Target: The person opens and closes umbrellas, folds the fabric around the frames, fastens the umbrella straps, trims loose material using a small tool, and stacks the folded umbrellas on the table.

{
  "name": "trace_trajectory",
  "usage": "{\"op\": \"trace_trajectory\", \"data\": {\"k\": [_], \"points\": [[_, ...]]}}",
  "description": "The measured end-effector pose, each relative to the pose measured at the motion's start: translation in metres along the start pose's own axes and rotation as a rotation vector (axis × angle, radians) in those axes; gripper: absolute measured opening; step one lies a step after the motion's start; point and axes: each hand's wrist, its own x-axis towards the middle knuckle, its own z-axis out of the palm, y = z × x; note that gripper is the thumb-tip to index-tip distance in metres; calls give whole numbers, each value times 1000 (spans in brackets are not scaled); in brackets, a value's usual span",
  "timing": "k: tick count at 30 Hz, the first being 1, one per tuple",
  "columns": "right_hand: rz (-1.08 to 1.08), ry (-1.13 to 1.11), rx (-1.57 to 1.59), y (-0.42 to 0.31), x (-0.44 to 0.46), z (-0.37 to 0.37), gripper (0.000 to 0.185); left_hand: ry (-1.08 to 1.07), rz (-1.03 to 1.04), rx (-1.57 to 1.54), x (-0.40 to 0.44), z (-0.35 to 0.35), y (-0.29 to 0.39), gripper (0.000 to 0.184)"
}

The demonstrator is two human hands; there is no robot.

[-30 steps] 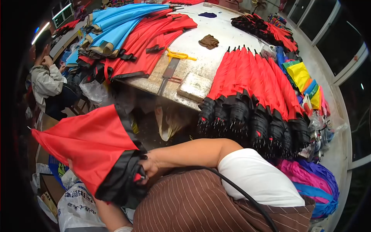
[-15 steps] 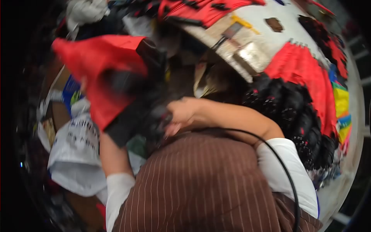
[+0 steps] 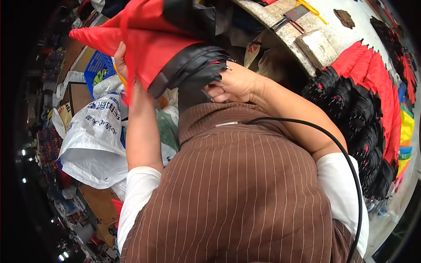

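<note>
A red umbrella (image 3: 153, 50) with a black border lies across in front of me, its pointed end to the left and its gathered black edge to the right. My left hand (image 3: 120, 61) is wrapped round its red cloth near the pointed end, with the thumb showing and a loose red strap hanging beside it. At the black edge, the curled fingers of my right hand (image 3: 230, 85) hold the umbrella by its rib tips. The handle is hidden.
A worktable (image 3: 280, 37) at the upper right carries a knife (image 3: 291, 18), a pale block (image 3: 316, 47) and a brown cloth (image 3: 344, 18). Folded red and black umbrellas (image 3: 364, 101) lie at the right. A white sack (image 3: 98, 140) and a blue basket (image 3: 97, 70) are at the left.
The view has tipped down and toward the left. The black ribs are now gathered in folds at my right hand, the umbrella sits higher in view, and my left thumb shows on the cloth.
</note>
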Motion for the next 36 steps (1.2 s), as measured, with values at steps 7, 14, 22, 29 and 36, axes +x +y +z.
{"op": "trace_trajectory", "data": {"k": [7,14,22,29,36], "points": [[-23,77,-317,4,-23,-43,35,-167,-229,-87,18,-19,15,36],[-191,600,-952,12,-21,-110,46,-58,-201,-135,11,-41,3,39],[-779,552,-1377,-64,-17,-10,67,49,-160,1,18,-25,-10,44],[-664,755,-1755,-26,39,-14,74,74,-62,59,13,3,0,46],[-360,-107,-1138,-41,3,15,40,-493,-163,-464,-23,62,21,38]]}}
